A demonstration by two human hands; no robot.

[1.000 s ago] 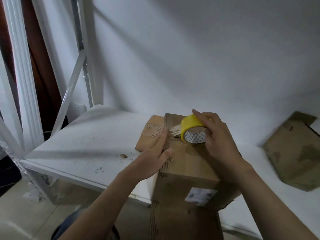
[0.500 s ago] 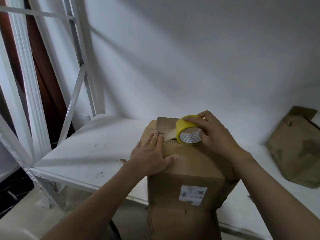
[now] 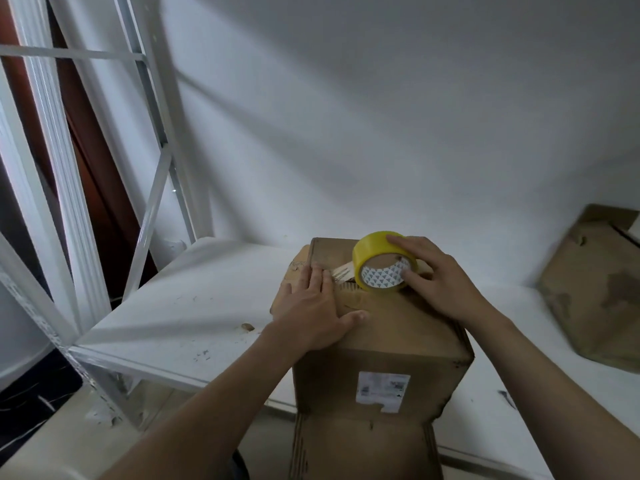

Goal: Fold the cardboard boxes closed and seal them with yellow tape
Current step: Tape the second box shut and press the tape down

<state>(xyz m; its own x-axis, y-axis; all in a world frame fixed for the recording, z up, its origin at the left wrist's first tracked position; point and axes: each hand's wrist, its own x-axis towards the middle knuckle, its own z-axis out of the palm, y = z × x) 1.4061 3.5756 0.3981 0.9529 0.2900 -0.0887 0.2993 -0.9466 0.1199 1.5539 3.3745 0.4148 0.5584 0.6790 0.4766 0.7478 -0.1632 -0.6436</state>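
A brown cardboard box with a white label on its near side stands on the white shelf, its top flaps folded down. My right hand grips a yellow tape roll standing on edge on the box top. A short strip of tape runs from the roll leftward to the box's far left corner. My left hand lies flat on the top's left side, fingers straight, pressing on the strip's end.
A second, flattened cardboard box leans against the wall at the far right of the shelf. White metal rack posts and braces rise at the left. A small brown scrap lies on the shelf left of the box.
My left hand slid up onto the box top and flattened over the tape end. My right hand drew the roll to the right, pulling out a short strip.
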